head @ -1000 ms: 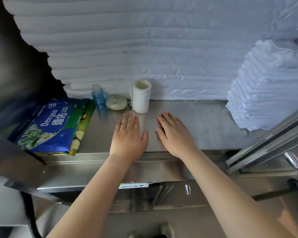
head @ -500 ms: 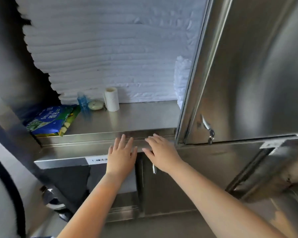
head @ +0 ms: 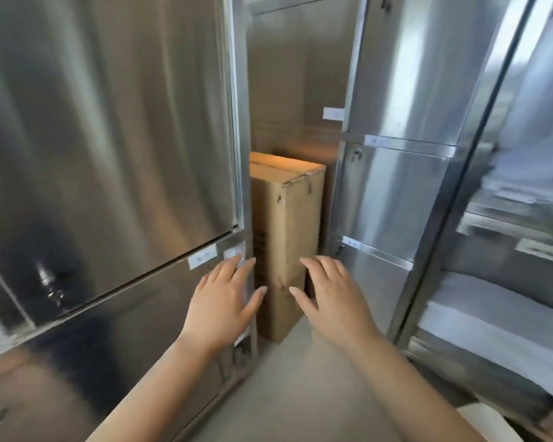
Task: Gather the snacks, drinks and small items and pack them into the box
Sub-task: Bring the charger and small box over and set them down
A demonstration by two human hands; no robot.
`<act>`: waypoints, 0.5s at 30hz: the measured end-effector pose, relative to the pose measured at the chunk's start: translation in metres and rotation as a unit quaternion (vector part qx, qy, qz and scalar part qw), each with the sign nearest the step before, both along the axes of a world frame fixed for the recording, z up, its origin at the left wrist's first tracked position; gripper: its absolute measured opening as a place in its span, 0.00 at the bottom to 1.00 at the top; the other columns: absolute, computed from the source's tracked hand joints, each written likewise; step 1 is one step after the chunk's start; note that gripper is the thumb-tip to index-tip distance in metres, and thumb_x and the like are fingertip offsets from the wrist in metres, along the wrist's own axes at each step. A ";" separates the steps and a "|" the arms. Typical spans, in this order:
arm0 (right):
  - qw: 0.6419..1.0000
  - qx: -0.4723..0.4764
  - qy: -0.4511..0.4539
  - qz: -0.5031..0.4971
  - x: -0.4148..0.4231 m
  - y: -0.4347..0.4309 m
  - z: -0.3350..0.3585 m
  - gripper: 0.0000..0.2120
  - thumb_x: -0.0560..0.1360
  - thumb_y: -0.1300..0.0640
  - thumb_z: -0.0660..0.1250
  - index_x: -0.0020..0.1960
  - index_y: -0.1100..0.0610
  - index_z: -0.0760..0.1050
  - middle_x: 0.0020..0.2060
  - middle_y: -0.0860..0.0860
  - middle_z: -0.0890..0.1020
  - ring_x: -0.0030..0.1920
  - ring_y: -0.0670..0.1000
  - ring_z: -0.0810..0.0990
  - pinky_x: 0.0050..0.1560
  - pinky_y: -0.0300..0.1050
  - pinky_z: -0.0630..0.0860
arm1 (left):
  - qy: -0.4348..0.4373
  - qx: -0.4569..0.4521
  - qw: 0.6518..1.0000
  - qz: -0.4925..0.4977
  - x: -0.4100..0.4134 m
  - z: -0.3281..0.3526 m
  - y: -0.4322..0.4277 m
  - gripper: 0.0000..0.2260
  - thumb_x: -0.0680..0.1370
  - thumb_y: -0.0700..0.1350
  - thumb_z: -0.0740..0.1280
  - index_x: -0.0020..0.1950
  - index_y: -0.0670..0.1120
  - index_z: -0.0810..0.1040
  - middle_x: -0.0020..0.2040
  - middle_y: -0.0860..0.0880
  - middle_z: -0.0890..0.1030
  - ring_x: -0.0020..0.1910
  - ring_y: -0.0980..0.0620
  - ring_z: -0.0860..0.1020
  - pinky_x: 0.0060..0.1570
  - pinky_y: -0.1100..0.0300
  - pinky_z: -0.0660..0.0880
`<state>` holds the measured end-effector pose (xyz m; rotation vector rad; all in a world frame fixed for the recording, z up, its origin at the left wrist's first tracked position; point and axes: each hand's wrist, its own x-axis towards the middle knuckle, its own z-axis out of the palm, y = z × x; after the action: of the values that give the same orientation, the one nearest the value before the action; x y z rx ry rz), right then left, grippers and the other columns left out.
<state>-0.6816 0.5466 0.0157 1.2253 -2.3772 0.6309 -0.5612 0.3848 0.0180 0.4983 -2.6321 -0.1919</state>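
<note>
A tall brown cardboard box [head: 286, 218] stands upright on the floor in a narrow gap between two steel cabinets, its top flaps taped shut. My left hand [head: 225, 301] hovers in front of the box's lower left side, fingers spread and holding nothing. My right hand [head: 331, 296] hovers at the box's lower right, also spread and holding nothing. Neither hand touches the box. No snacks, drinks or small items are in view.
A steel cabinet [head: 109, 154] with closed, labelled doors fills the left. Another steel cabinet [head: 393, 186] with labelled compartments stands right of the box. At far right, open shelves [head: 505, 317] hold folded white linen. Grey floor [head: 300, 378] runs between the cabinets.
The view has swung right, away from the shelf with the blue packet, small bottle and paper roll. Both hands left the shelf edge and now hover before the cardboard box.
</note>
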 end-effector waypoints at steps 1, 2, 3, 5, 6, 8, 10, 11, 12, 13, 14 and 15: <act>0.999 -0.003 -0.009 -0.033 -0.013 0.027 0.001 0.24 0.75 0.43 0.63 0.66 0.56 0.71 0.59 0.53 0.75 0.61 0.55 0.73 0.61 0.49 0.71 | 0.005 -0.005 0.999 -0.031 -0.022 0.008 0.019 0.26 0.78 0.60 0.57 0.73 0.52 0.64 0.74 0.51 0.63 0.71 0.49 0.64 0.68 0.53 0.61; 0.998 -0.008 -0.017 -0.065 -0.025 0.052 0.002 0.25 0.75 0.43 0.63 0.66 0.56 0.70 0.61 0.52 0.75 0.62 0.55 0.72 0.61 0.49 0.70 | 0.010 -0.010 0.998 -0.060 -0.043 0.014 0.038 0.25 0.78 0.60 0.58 0.73 0.51 0.65 0.73 0.51 0.64 0.71 0.49 0.64 0.67 0.53 0.62; 0.995 -0.016 -0.021 -0.093 -0.037 0.076 0.001 0.25 0.75 0.43 0.63 0.67 0.56 0.70 0.61 0.52 0.75 0.62 0.55 0.72 0.61 0.49 0.70 | 0.015 -0.013 0.996 -0.088 -0.064 0.019 0.056 0.25 0.78 0.59 0.59 0.72 0.51 0.65 0.73 0.50 0.65 0.70 0.49 0.65 0.67 0.54 0.62; 0.988 -0.029 -0.028 -0.146 -0.060 0.120 0.000 0.25 0.75 0.43 0.63 0.67 0.55 0.70 0.62 0.51 0.75 0.62 0.54 0.72 0.61 0.48 0.69 | 0.017 -0.012 0.990 -0.143 -0.104 0.025 0.089 0.25 0.78 0.58 0.59 0.72 0.50 0.65 0.72 0.49 0.66 0.70 0.49 0.65 0.67 0.55 0.63; 0.984 -0.026 -0.031 -0.174 -0.071 0.141 -0.001 0.25 0.75 0.43 0.62 0.67 0.55 0.69 0.63 0.50 0.73 0.63 0.53 0.71 0.62 0.46 0.68 | 0.017 -0.011 0.985 -0.169 -0.123 0.027 0.104 0.25 0.78 0.57 0.59 0.72 0.49 0.65 0.72 0.49 0.66 0.70 0.49 0.65 0.67 0.56 0.63; 0.973 -0.012 -0.043 -0.227 -0.095 0.178 -0.006 0.27 0.76 0.40 0.59 0.70 0.52 0.65 0.67 0.48 0.69 0.66 0.50 0.66 0.66 0.43 0.63 | 0.023 -0.003 0.976 -0.216 -0.161 0.026 0.129 0.25 0.78 0.56 0.60 0.73 0.48 0.66 0.72 0.48 0.67 0.70 0.49 0.66 0.68 0.55 0.63; 0.962 -0.010 -0.056 -0.268 -0.120 0.210 -0.010 0.27 0.76 0.39 0.58 0.71 0.50 0.63 0.68 0.47 0.68 0.67 0.49 0.65 0.67 0.43 0.62 | 0.028 0.009 0.968 -0.251 -0.201 0.023 0.153 0.25 0.78 0.56 0.60 0.72 0.48 0.66 0.72 0.48 0.67 0.70 0.50 0.66 0.68 0.54 0.64; 0.957 -0.011 -0.060 -0.284 -0.133 0.224 -0.011 0.27 0.76 0.39 0.58 0.71 0.50 0.63 0.68 0.47 0.69 0.67 0.49 0.65 0.66 0.43 0.62 | 0.028 0.013 0.964 -0.264 -0.221 0.020 0.164 0.25 0.78 0.57 0.60 0.73 0.48 0.66 0.72 0.49 0.67 0.70 0.50 0.65 0.68 0.54 0.64; 0.952 -0.008 -0.061 -0.299 -0.148 0.235 -0.011 0.27 0.77 0.39 0.58 0.71 0.51 0.63 0.67 0.47 0.69 0.67 0.49 0.66 0.66 0.43 0.63 | 0.027 0.016 0.960 -0.277 -0.241 0.018 0.173 0.25 0.78 0.58 0.59 0.73 0.49 0.65 0.72 0.49 0.67 0.70 0.50 0.66 0.67 0.54 0.65; 0.948 -0.002 -0.062 -0.313 -0.164 0.245 -0.010 0.27 0.77 0.39 0.57 0.71 0.51 0.63 0.67 0.48 0.69 0.67 0.49 0.66 0.66 0.43 0.62 | 0.024 0.017 0.957 -0.288 -0.262 0.015 0.182 0.26 0.78 0.59 0.58 0.73 0.50 0.64 0.72 0.50 0.66 0.70 0.51 0.65 0.67 0.54 0.64; 0.943 0.005 -0.062 -0.326 -0.180 0.253 -0.009 0.27 0.77 0.38 0.56 0.71 0.51 0.63 0.68 0.48 0.69 0.67 0.49 0.65 0.67 0.42 0.62 | 0.019 0.017 0.954 -0.299 -0.284 0.013 0.189 0.26 0.78 0.60 0.57 0.74 0.51 0.62 0.73 0.51 0.65 0.70 0.51 0.65 0.68 0.54 0.63; 0.939 0.008 -0.065 -0.337 -0.198 0.260 -0.008 0.28 0.77 0.38 0.56 0.72 0.51 0.62 0.69 0.48 0.68 0.68 0.49 0.65 0.67 0.42 0.61 | 0.015 0.018 0.951 -0.308 -0.306 0.012 0.195 0.27 0.78 0.61 0.55 0.74 0.53 0.60 0.74 0.52 0.64 0.70 0.52 0.64 0.68 0.55 0.62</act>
<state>-0.8796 0.8069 0.0077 0.3118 -2.6783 0.4655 -0.8677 0.5796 0.0295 -0.3322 -2.6743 -0.4332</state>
